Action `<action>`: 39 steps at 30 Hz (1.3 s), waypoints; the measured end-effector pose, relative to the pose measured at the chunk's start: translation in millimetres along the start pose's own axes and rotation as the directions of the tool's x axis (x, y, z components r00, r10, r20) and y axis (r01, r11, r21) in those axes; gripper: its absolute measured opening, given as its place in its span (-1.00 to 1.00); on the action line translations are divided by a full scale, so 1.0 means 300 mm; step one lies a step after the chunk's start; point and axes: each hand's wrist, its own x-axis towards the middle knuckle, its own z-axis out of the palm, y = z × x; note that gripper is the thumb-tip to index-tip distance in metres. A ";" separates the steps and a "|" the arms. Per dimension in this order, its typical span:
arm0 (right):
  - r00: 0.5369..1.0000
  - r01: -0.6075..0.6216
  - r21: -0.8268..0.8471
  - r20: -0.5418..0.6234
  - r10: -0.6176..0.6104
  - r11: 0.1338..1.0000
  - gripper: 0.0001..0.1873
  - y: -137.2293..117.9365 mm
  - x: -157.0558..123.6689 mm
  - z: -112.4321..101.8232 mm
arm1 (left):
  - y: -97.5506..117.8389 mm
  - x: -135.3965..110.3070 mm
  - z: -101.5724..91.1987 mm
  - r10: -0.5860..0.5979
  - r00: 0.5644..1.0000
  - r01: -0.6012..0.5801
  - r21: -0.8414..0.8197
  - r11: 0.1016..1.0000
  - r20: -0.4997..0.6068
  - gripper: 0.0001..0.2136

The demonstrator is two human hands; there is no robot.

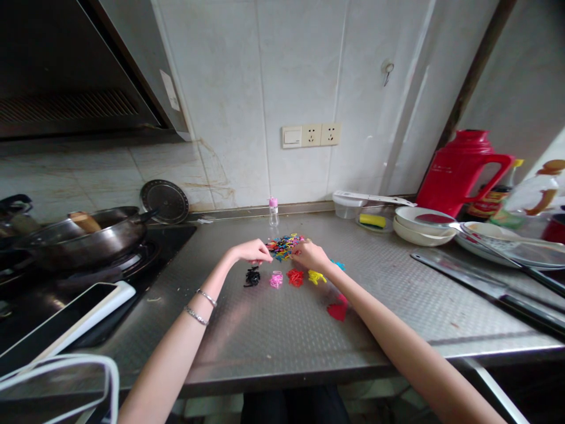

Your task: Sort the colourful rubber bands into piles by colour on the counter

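fingers of the left hand and right hand curl, any pinch impossible to tell, at the seemingly unsorted mixed heap, with black, pink, red, yellow and blue piles already separate nearby.

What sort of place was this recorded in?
Most likely a home kitchen: a dark metal wok sits on the black stove at left, a dark range hood hangs above, and stacked white bowls stand on the patterned steel counter.

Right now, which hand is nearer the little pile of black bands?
Left. The left hand is just beyond the black pile; the right hand is farther off, at the right end of the mixed-colour heap.
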 end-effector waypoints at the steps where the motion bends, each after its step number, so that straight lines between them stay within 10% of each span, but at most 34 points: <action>1: 1.000 0.000 -0.011 0.002 0.000 1.000 -0.75 -0.004 0.001 0.003 | 0.000 0.001 0.001 -0.002 1.000 0.002 -0.004 1.000 -0.011 -0.70; 23: 0.999 0.020 0.009 -0.042 -0.020 1.000 -0.81 -0.022 0.006 -0.008 | -0.040 -0.014 -0.041 0.040 0.986 -0.038 0.014 0.999 -0.159 -0.69; 32: 0.922 0.380 0.231 -0.025 -0.385 0.896 -0.84 -0.129 -0.032 -0.036 | -0.085 0.004 -0.061 -0.027 0.953 0.008 -0.064 0.998 -0.301 -0.67; 39: 0.906 0.404 0.200 0.049 -0.421 0.893 -0.82 -0.148 -0.051 -0.027 | -0.099 0.004 -0.057 -0.054 0.944 0.032 -0.071 0.997 -0.324 -0.69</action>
